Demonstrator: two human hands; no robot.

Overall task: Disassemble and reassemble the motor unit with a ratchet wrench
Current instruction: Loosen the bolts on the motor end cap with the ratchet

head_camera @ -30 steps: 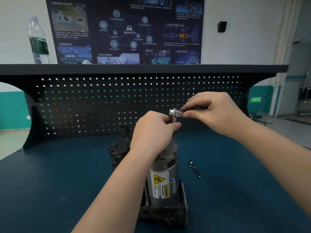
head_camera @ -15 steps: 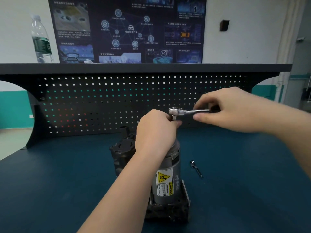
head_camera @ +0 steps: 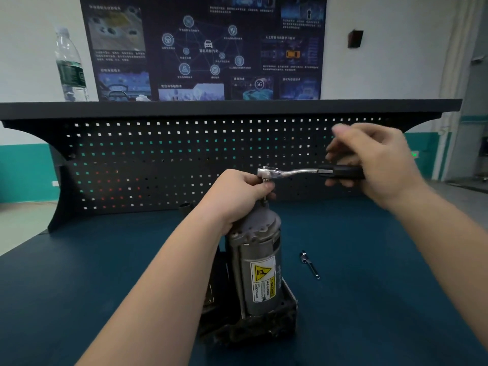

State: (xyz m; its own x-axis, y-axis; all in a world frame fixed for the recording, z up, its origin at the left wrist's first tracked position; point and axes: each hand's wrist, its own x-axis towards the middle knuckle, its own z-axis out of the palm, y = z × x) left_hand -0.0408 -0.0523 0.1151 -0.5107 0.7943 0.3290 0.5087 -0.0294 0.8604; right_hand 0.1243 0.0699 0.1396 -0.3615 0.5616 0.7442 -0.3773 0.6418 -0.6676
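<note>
The grey motor unit (head_camera: 260,270) stands upright on the blue bench, a yellow warning label on its side and a dark base under it. A chrome ratchet wrench (head_camera: 293,172) lies level above its top, head over the motor's upper end. My left hand (head_camera: 239,196) grips the socket and extension just under the wrench head, covering the motor's top. My right hand (head_camera: 375,165) holds the wrench's black handle at the right, fingers curled round it and blurred. The fastener under the socket is hidden.
A loose silver bolt or extension bar (head_camera: 309,264) lies on the blue bench top (head_camera: 383,299) right of the motor. A black pegboard (head_camera: 158,159) with a shelf stands behind. A water bottle (head_camera: 70,67) stands on the shelf at left.
My right hand has slid outward along the wrench from its head to the black handle. My left hand stays under the wrench head. The view has shifted slightly.
</note>
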